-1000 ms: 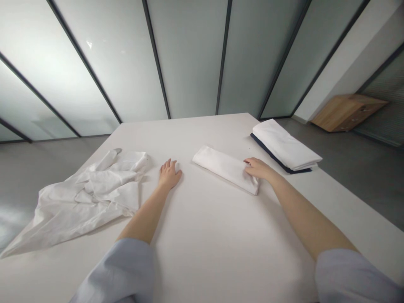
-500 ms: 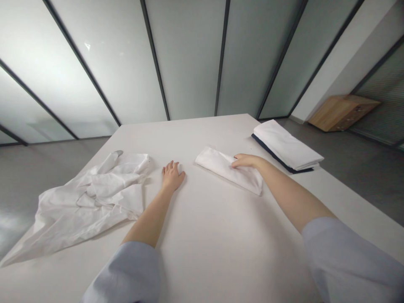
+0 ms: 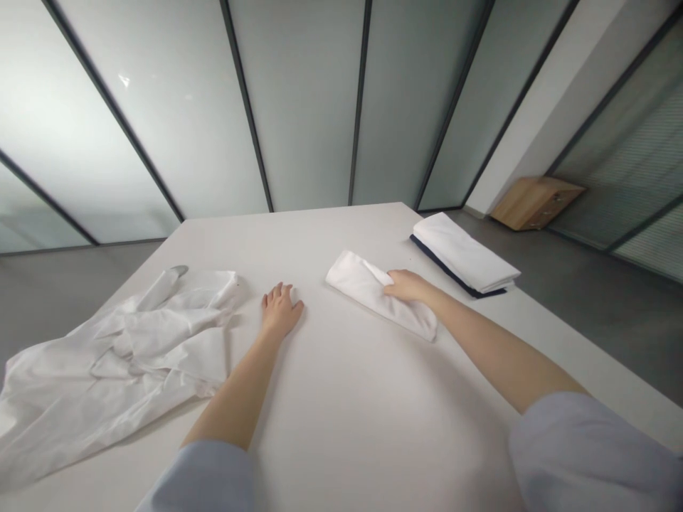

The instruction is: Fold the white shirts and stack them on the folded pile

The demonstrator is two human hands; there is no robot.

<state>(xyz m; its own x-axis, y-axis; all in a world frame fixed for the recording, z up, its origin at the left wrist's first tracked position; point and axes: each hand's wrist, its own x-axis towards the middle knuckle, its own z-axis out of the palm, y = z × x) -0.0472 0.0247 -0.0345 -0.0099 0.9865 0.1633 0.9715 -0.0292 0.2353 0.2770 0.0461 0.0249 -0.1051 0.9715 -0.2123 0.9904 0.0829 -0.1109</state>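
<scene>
In the head view, the right hand [image 3: 408, 286]'s fingers are gripping a folded white cloth [image 3: 363, 286] near the worktop [image 3: 341, 419]'s middle. The left hand [image 3: 280, 311] is resting flat, fingers spread. Crumpled white cloth [image 3: 154, 348] is lying by the left edge, a folded pile [image 3: 464, 249] by the right.

Both forearms [image 3: 240, 385] outstretched, left grip [image 3: 280, 313] palm-down and spread, right grip [image 3: 408, 286] in a pinch.

Office-like room, frosted-glass partitions [image 3: 299, 107]
</scene>
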